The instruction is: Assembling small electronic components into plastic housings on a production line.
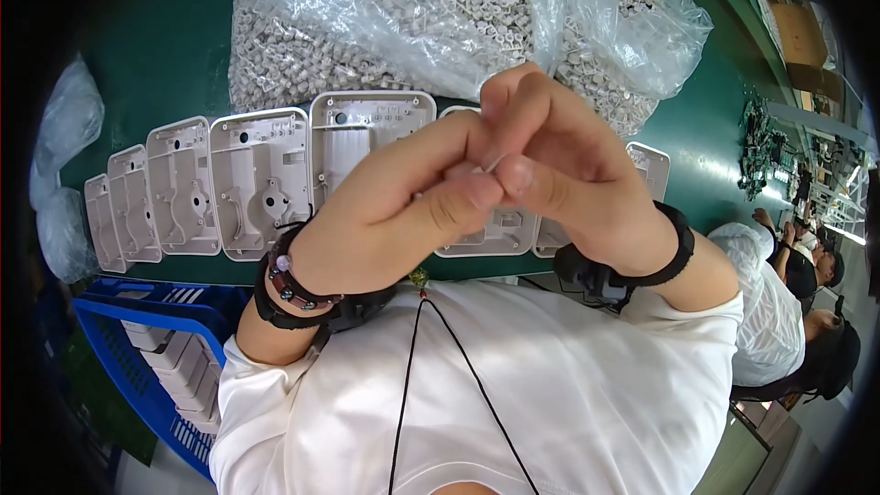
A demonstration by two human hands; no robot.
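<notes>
Both hands are raised close to me and meet fingertip to fingertip above the row of white plastic housings (261, 160). My left hand (412, 183) is closed in a pinch, its thumb near the right thumb. A thin sliver of a small white plastic piece (496, 163) shows between the thumbs; the fingers hide the rest. My right hand (582, 160) is also closed, pinching at the same spot, with its fingers curled against the left ones. Behind the hands, the housings lie open side up and are partly covered by my arms.
Clear plastic bags (394, 18) full of small whitish plastic parts lie on the green table (165, 46). A blue crate (137, 376) of stacked white housings stands at lower left. Dark parts (761, 142) lie to the far right. People (779, 312) sit further along on the right.
</notes>
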